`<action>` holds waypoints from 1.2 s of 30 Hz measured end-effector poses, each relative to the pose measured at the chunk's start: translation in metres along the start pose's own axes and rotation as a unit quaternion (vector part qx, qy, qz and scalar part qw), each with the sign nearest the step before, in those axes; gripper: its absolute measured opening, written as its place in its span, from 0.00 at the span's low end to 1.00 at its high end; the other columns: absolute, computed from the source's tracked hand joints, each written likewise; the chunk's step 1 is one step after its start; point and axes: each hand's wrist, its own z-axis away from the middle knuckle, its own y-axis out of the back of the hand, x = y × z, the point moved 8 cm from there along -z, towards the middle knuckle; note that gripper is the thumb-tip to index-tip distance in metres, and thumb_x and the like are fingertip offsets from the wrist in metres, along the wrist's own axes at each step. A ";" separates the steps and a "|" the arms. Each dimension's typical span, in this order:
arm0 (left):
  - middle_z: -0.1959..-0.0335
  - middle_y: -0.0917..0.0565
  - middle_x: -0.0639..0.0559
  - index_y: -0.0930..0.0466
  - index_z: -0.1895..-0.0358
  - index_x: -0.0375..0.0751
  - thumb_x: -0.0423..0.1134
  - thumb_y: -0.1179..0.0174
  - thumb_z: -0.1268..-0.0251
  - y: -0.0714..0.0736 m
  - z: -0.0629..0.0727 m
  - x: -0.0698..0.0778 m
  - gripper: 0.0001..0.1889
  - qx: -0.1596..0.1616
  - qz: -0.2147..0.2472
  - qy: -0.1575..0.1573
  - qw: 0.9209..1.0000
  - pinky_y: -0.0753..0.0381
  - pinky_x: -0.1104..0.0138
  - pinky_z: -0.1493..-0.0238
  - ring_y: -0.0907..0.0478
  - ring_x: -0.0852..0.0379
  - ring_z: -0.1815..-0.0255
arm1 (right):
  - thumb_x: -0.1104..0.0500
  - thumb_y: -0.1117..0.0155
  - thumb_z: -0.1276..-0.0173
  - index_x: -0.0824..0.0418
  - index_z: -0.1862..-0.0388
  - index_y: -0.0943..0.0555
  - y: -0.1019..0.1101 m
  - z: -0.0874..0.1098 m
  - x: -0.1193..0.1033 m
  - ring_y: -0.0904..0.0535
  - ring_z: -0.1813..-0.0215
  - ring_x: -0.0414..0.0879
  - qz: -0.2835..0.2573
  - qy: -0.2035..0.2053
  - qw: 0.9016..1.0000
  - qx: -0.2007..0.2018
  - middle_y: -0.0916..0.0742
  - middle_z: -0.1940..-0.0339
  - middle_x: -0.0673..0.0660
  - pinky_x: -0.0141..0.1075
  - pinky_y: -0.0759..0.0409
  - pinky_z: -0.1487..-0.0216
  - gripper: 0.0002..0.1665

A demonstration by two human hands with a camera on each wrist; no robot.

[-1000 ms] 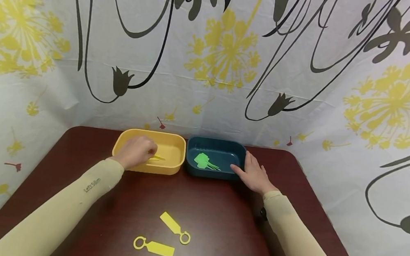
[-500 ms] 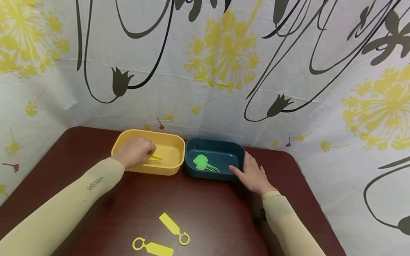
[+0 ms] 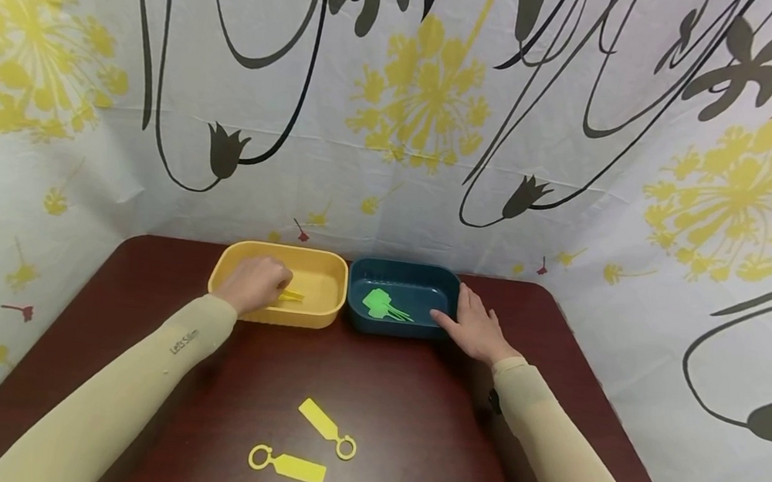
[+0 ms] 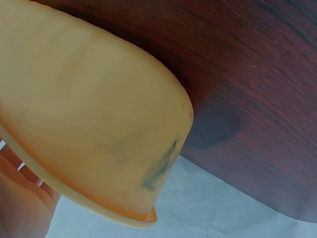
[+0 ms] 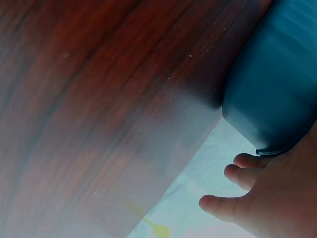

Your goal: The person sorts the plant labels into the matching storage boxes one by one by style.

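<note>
Inside the yellow tray (image 3: pixel 326 278), only the head view shows yellow strips (image 3: pixel 293 296).

Your sleeved left forearm (image 3: pixel 128 387) rises from lower left to a bent left hand (image 3: pixel 253 282) (fingertips hidden); your right forearm (image 3: pixel 558 444), from lower right, ends in a spread right hand (image 3: pixel 478 331).

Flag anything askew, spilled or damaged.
Dark smudge on the outer wall of the yellow rounded plastic bin, left wrist view: odd against plain yellow; stain or reflection, can't tell. Also, two flat yellow ringed tags lie loose on the dark red table; no spill visible.
</note>
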 end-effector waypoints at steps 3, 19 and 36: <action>0.85 0.35 0.54 0.30 0.84 0.48 0.23 0.41 0.42 0.001 0.001 -0.001 0.19 0.002 0.005 0.001 1.000 0.36 0.64 0.74 0.37 0.55 0.79 | 0.17 0.61 0.35 0.66 0.18 0.63 0.000 -0.001 0.000 0.56 0.19 0.62 0.004 0.001 1.000 -0.001 0.51 0.17 0.67 0.71 0.59 0.30 0.69; 0.84 0.30 0.55 0.23 0.80 0.46 0.31 0.36 0.37 0.015 0.005 0.000 0.13 0.017 0.026 0.025 0.999 0.34 0.63 0.73 0.35 0.56 0.79 | 0.18 0.60 0.34 0.66 0.18 0.62 0.003 0.000 -0.003 0.55 0.18 0.60 0.010 -0.002 1.000 -0.005 0.51 0.17 0.66 0.70 0.59 0.29 0.67; 0.73 0.19 0.54 0.15 0.69 0.44 0.36 0.29 0.40 0.054 0.041 0.074 0.04 0.156 -0.015 -0.115 0.981 0.25 0.59 0.67 0.26 0.53 0.71 | 0.19 0.60 0.32 0.67 0.18 0.63 0.003 0.000 -0.004 0.55 0.19 0.61 0.027 -0.004 1.000 -0.005 0.51 0.18 0.67 0.71 0.59 0.29 0.66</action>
